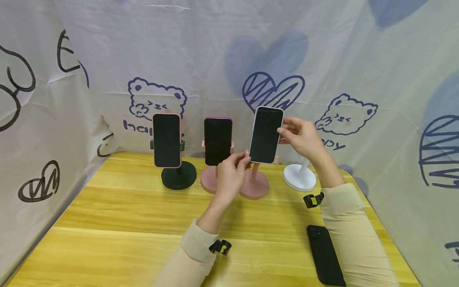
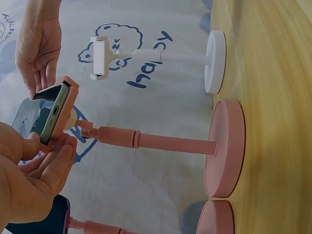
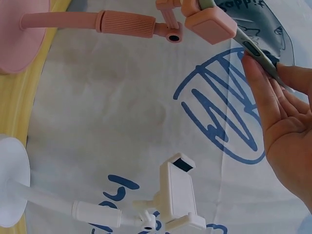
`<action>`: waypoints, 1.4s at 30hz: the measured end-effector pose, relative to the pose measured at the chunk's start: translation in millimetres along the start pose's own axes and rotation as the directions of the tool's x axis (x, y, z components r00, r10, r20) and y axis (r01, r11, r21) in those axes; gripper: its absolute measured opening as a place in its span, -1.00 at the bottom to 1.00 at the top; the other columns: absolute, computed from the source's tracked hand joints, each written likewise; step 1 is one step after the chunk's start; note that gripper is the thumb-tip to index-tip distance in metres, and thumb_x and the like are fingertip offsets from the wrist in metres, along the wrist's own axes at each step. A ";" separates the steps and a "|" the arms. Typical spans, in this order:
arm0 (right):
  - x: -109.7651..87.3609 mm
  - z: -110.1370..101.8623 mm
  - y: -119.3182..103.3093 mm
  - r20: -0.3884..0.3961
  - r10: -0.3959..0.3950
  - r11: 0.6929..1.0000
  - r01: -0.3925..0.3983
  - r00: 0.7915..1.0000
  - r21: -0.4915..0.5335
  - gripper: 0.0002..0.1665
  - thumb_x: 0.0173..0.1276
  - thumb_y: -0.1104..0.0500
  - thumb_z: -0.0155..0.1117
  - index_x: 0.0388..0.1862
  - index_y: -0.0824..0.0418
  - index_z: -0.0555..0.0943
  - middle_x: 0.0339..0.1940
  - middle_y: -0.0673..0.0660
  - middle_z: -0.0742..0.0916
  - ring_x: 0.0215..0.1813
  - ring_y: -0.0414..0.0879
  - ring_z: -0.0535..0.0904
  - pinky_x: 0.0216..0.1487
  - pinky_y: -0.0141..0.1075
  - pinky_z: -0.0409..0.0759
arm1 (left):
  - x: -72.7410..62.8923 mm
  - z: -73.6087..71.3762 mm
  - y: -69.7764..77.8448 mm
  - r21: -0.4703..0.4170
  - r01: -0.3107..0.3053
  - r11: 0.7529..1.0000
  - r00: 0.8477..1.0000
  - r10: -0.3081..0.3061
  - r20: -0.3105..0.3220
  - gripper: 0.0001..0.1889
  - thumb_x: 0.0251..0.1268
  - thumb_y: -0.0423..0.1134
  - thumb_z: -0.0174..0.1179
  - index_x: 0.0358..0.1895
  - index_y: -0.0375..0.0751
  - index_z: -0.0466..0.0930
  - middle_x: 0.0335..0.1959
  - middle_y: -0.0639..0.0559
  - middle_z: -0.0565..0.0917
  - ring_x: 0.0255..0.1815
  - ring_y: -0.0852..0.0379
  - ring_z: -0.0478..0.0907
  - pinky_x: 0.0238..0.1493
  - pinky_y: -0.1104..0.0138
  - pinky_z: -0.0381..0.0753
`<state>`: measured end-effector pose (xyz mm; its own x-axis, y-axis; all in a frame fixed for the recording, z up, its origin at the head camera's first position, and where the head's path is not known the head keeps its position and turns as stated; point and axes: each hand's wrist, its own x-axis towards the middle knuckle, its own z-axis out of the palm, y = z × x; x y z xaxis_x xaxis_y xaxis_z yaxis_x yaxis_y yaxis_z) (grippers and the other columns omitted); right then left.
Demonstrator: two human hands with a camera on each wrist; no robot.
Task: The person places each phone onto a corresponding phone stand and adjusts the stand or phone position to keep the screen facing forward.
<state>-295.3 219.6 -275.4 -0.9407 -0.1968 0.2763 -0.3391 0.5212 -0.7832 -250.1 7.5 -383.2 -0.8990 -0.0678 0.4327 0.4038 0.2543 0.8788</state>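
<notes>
A smartphone [image 1: 267,135] with a pale frame and dark screen leans slightly in the clamp of a pink phone stand [image 1: 255,187]. My right hand [image 1: 305,137] pinches the phone's right edge between thumb and fingers. At the lower left corner, my left hand [image 1: 231,175] pinches the stand's pink clamp, with the thumb against the phone's edge in the left wrist view. The phone's charging port side [image 2: 55,112] faces the left wrist camera, and the pink clamp [image 2: 67,114] lies along its back. Side buttons on the phone [image 3: 253,48] show near my right fingertips.
To the left, a second pink stand [image 1: 208,181] holds a phone [image 1: 218,141], and a dark green stand [image 1: 178,175] holds another phone [image 1: 167,140]. A white stand [image 3: 178,192] without a phone is on the right. A black phone [image 1: 324,255] lies near my right forearm.
</notes>
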 end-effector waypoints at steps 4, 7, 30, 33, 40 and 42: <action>-0.8 0.2 -0.5 0.016 0.000 1.000 0.000 1.000 -0.002 -0.33 0.61 0.23 0.20 0.56 0.46 0.28 0.26 0.45 0.65 0.13 0.29 0.70 -0.05 -0.33 0.76 | -0.8 0.8 -1.1 -0.076 0.024 0.997 1.000 -0.025 -0.014 -0.71 0.50 -0.27 0.26 0.13 -0.36 0.71 -0.10 -0.18 0.80 -0.13 0.00 0.80 -0.05 0.26 0.78; -2.0 -0.7 0.0 0.021 0.004 1.000 -0.004 1.000 -0.017 -0.33 0.61 0.23 0.19 0.56 0.46 0.28 0.25 0.45 0.65 0.10 0.30 0.72 -0.04 -0.31 0.77 | -1.0 1.9 -1.7 -0.128 0.038 0.991 0.999 -0.040 -0.017 -0.72 0.49 -0.28 0.27 0.12 -0.37 0.71 -0.08 -0.19 0.80 -0.11 -0.01 0.80 -0.03 0.27 0.77; -6.8 0.9 4.2 0.037 -0.062 0.994 0.065 0.997 -0.087 -0.41 0.61 0.25 0.19 0.51 0.45 0.37 0.16 0.46 0.70 -0.02 0.27 0.78 -0.05 -0.24 0.77 | 0.7 5.0 -3.8 -0.152 0.039 0.988 0.997 -0.048 -0.055 -0.74 0.47 -0.28 0.30 0.07 -0.36 0.73 -0.10 -0.19 0.80 -0.16 -0.01 0.80 -0.08 0.29 0.78; -8.6 2.2 4.9 0.044 -0.065 0.995 0.068 0.997 -0.076 -0.41 0.61 0.27 0.19 0.52 0.46 0.36 0.13 0.46 0.71 -0.04 0.28 0.78 -0.03 -0.23 0.77 | 0.7 4.9 -4.2 -0.138 0.035 0.990 0.997 -0.044 -0.065 -0.74 0.47 -0.26 0.30 0.07 -0.35 0.74 -0.12 -0.17 0.81 -0.17 0.00 0.80 -0.09 0.28 0.79; -14.8 9.6 9.0 0.054 -0.034 0.998 0.037 0.998 -0.048 -0.42 0.61 0.27 0.18 0.52 0.43 0.38 0.12 0.43 0.72 -0.03 0.27 0.78 -0.02 -0.25 0.76 | 0.3 5.5 -5.6 -0.107 0.032 0.994 0.996 -0.040 -0.080 -0.74 0.46 -0.24 0.32 0.06 -0.33 0.75 -0.13 -0.14 0.82 -0.20 0.00 0.79 -0.12 0.24 0.79; -16.6 11.5 11.9 0.042 -0.039 0.998 0.041 0.998 -0.054 -0.45 0.60 0.28 0.19 0.50 0.41 0.42 0.09 0.42 0.74 -0.05 0.25 0.79 -0.01 -0.22 0.77 | 0.5 5.9 -6.1 -0.097 0.029 0.995 0.996 -0.038 -0.084 -0.74 0.45 -0.22 0.33 0.05 -0.32 0.76 -0.15 -0.13 0.82 -0.23 0.02 0.77 -0.17 0.27 0.78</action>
<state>-283.6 219.6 -295.8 -0.9256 -0.2517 0.2827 -0.3774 0.5567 -0.7401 -253.9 11.6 -389.5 -0.8960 -0.1584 0.4148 0.3918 0.1574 0.9065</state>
